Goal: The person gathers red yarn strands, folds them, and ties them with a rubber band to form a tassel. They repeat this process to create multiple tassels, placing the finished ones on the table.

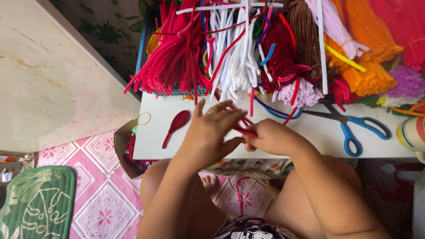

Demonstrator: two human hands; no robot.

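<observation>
My left hand [211, 131] hovers over the white table [310, 141] with fingers spread, its fingertips touching red pipe cleaners [244, 127]. My right hand [271, 136] is closed around the same red pipe cleaners near the table's front edge. A finished red pipe-cleaner loop shape [176, 125] lies flat on the table just left of my left hand. A wide pile of pipe cleaners [248, 48] in red, white, maroon, brown, orange and purple lies along the back of the table.
Blue-handled scissors [354, 126] lie on the table to the right. A blue basket [144, 40] holds the red bundles at the back left. A mug [411, 132] stands at the right edge. A rubber band [144, 118] sits at the table's left corner. A green mat [40, 203] lies on the pink floor.
</observation>
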